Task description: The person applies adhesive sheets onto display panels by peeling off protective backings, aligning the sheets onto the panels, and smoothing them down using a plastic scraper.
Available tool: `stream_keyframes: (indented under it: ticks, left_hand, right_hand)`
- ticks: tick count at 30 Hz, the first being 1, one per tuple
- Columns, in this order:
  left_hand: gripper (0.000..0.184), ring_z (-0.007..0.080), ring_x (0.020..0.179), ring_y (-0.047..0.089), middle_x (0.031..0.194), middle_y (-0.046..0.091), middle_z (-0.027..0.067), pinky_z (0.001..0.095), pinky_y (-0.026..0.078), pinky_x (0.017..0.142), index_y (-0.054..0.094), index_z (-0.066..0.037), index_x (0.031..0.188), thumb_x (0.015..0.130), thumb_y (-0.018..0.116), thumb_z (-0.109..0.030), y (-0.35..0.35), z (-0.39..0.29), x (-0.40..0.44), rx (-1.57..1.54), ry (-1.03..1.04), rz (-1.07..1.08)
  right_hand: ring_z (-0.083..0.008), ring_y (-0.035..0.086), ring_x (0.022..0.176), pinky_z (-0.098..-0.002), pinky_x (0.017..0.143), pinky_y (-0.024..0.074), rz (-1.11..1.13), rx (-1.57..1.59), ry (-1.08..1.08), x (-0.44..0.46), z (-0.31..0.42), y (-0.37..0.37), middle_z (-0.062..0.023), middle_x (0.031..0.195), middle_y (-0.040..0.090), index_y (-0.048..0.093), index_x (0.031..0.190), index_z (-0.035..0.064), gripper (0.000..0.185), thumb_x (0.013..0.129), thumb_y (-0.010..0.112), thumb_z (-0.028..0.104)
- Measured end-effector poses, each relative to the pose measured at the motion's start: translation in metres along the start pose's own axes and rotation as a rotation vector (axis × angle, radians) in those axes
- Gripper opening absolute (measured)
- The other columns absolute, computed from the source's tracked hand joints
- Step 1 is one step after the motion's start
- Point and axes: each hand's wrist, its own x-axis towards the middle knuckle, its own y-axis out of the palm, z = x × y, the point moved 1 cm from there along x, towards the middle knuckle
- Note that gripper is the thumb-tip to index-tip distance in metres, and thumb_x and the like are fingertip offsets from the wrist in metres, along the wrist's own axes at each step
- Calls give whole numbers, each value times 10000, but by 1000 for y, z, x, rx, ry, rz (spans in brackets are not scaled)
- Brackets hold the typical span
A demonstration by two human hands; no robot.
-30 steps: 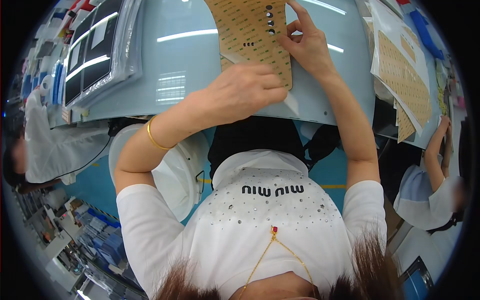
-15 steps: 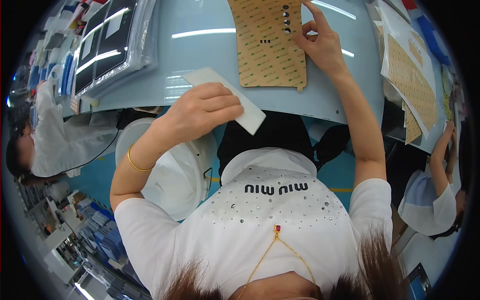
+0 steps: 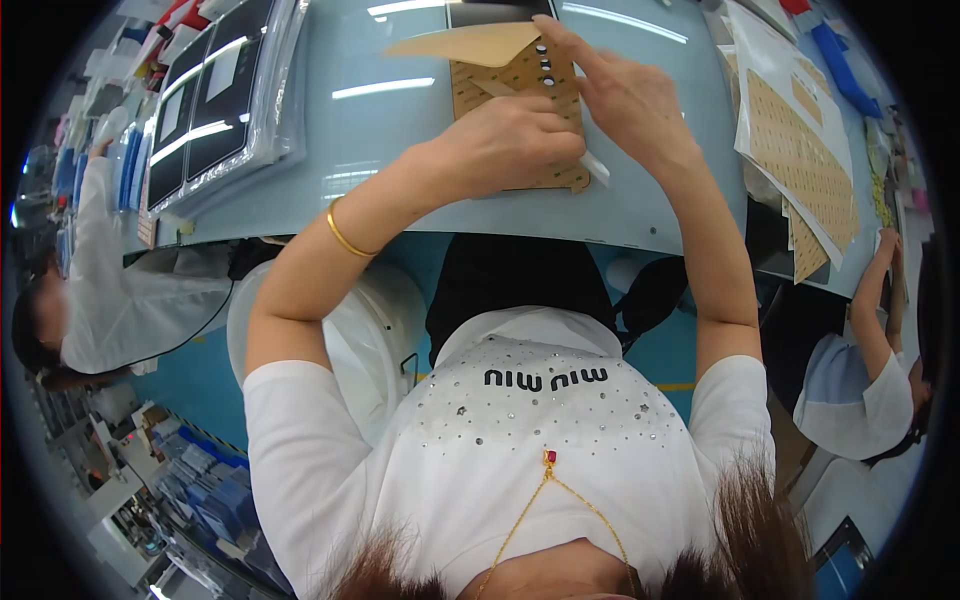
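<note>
A brown sheet with printed marks and a row of round holes (image 3: 545, 85) lies on the table in front of me. Its plain tan flap (image 3: 470, 45) stands lifted and blurred along the far side, with a black panel (image 3: 490, 13) showing beyond it. My left hand (image 3: 510, 145) is closed over a flat white scraper (image 3: 597, 170), low on the printed sheet; one end pokes out by the fingers. My right hand (image 3: 625, 100) has its fingertips at the flap's right corner, beside the holes, and appears to pinch it; the thumb is partly hidden.
Black panels in clear wrapping (image 3: 215, 85) are stacked at the left. More printed brown sheets (image 3: 800, 150) lie on the right. A white lined bin (image 3: 345, 350) stands below the table edge. Co-workers sit on both sides, one in a white sleeve (image 3: 95, 190).
My left hand has moved forward and right with the scraper, from the table edge onto the sheet. The flap has risen and the black panel shows. My right hand has shifted slightly left.
</note>
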Motion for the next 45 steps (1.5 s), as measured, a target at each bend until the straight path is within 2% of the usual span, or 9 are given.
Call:
stream_keyframes:
  ticks: [1, 2, 4, 7, 12, 29, 33, 36, 45]
  left_hand:
    - [183, 251, 801, 602, 830, 633, 64, 352, 508, 736, 575, -58, 843, 678, 653, -56, 3, 0, 5, 46, -31, 29]
    - [183, 251, 801, 602, 830, 633, 64, 352, 508, 736, 575, -58, 843, 678, 653, -56, 6, -3, 13, 51, -24, 31]
    - [177, 248, 790, 604, 812, 629, 64, 346, 505, 720, 572, -58, 829, 668, 647, -63, 9, -14, 23, 152, -182, 40]
    - [169, 244, 779, 600, 812, 622, 59, 344, 503, 717, 560, -56, 808, 661, 642, -68, 6, -48, 10, 163, -227, 39]
    - [172, 246, 772, 593, 813, 595, 63, 351, 502, 704, 569, -31, 848, 682, 612, -34, -21, -69, -50, 175, -275, -177]
    - [200, 274, 760, 610, 784, 613, 92, 366, 507, 640, 559, -54, 851, 677, 629, 14, -15, 37, -15, 288, -493, -79]
    - [90, 268, 720, 598, 703, 578, 109, 352, 503, 616, 550, -57, 733, 696, 631, -52, -7, -29, -3, 241, -623, -23]
    - [143, 196, 616, 519, 660, 511, 68, 284, 447, 571, 537, -38, 705, 585, 609, -61, 16, -81, -5, 319, -373, -198]
    - [172, 186, 611, 529, 669, 524, 78, 270, 445, 539, 572, 1, 733, 571, 611, -38, 33, -58, 23, 402, -463, -170]
  right_hand:
    - [-218, 618, 613, -331, 582, 534, -292, -182, -422, 5, 4, -5, -130, 754, 620, 415, 1364, 166, 614, 788, 613, 82]
    - [-218, 618, 613, -331, 582, 534, -299, -186, -423, 12, 5, -11, -130, 754, 620, 415, 1364, 166, 614, 788, 613, 82]
    - [-275, 654, 897, -336, 759, 522, 112, -237, -124, 26, 4, -17, -122, 1117, 641, 576, 1222, 165, 369, 858, 625, 131]
    - [-308, 599, 1028, -356, 843, 488, 114, -96, -104, 44, -7, -11, -119, 1219, 598, 662, 1053, 107, 209, 864, 627, 190]
    - [-238, 622, 953, -308, 828, 484, 248, 14, 97, 52, -14, -9, -104, 1120, 626, 645, 1039, 30, 242, 856, 637, 188]
    - [-194, 645, 931, -313, 829, 498, 370, 76, 331, 60, -67, 21, -80, 1087, 646, 672, 1000, 16, 220, 863, 634, 184]
    - [-189, 645, 916, -308, 831, 502, 366, 151, 434, 55, -72, 23, -82, 1039, 654, 671, 996, 11, 228, 855, 639, 188]
    - [-182, 636, 937, -304, 856, 494, 348, 244, 440, 51, -74, 21, -68, 1034, 658, 678, 984, 29, 175, 840, 647, 124]
    - [-150, 607, 993, -270, 894, 487, 168, 427, 321, 34, -105, 46, -58, 1101, 643, 701, 904, 17, 135, 769, 692, 14]
